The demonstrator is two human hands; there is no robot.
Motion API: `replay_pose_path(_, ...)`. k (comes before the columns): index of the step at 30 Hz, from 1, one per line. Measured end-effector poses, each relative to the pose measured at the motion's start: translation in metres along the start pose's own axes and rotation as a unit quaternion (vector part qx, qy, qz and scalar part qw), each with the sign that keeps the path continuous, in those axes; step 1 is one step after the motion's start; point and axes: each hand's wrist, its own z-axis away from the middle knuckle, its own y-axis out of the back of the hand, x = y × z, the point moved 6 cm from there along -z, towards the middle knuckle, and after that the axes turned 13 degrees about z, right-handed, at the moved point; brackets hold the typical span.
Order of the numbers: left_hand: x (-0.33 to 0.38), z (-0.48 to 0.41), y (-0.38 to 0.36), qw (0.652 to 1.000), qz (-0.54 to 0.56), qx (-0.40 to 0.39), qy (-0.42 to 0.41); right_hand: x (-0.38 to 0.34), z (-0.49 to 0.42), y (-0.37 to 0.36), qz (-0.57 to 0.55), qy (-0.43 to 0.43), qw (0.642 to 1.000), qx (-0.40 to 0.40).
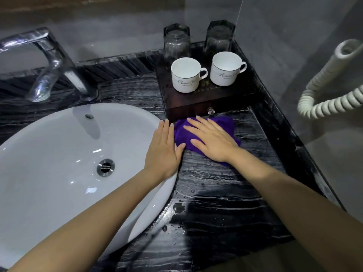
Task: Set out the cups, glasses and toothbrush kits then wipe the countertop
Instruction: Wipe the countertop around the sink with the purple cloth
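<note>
Two hands, one cloth, two cups and two glasses are in view. The right hand (211, 141) lies flat, fingers spread, palm down on the purple cloth (204, 132), pressing it onto the countertop (225, 185); it is not clenched around it. The left hand (164, 150) is also flat and open, fingers together, resting on the right rim of the sink (59, 154), its thumb touching the cloth's left edge. The two hands sit side by side, near but not touching, with the cloth bunched under the right one and reaching out past its fingertips.

The countertop is black stone with pale streaks, and water drops and a wet sheen show on its near part. The sink is a white oval bowl with a metal drain in its middle and an overflow slot higher up.

Just beyond the cloth stands a dark wooden box (206, 99) with a small clear knob on its front. On its top sit the two white cups (186, 74), upright, side by side, handles to the right, each with script lettering. Behind them are the two glasses (176, 43), turned upside down, also side by side.

A chrome tap (53, 65) rises at the far left behind the sink. The walls are grey tile. A pale coiled cord (334, 85) hangs at the right.
</note>
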Motion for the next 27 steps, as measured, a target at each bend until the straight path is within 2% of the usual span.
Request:
replay_pose_path(7,0.002,0.008,0.005,0.999,-0.013,-0.028,0.02,-0.005,0.011,0.001,-0.007,0.031,0.999,-0.014)
replay_pose_path(14,0.015,0.058,0.002,0.996,0.025,-0.081,-0.013,-0.025,0.055,-0.001,-0.018,0.056,0.998,-0.034)
replay_pose_path(27,0.019,0.112,-0.002,0.993,0.045,-0.098,-0.052,-0.056,0.119,-0.009,-0.05,0.063,0.995,-0.053)
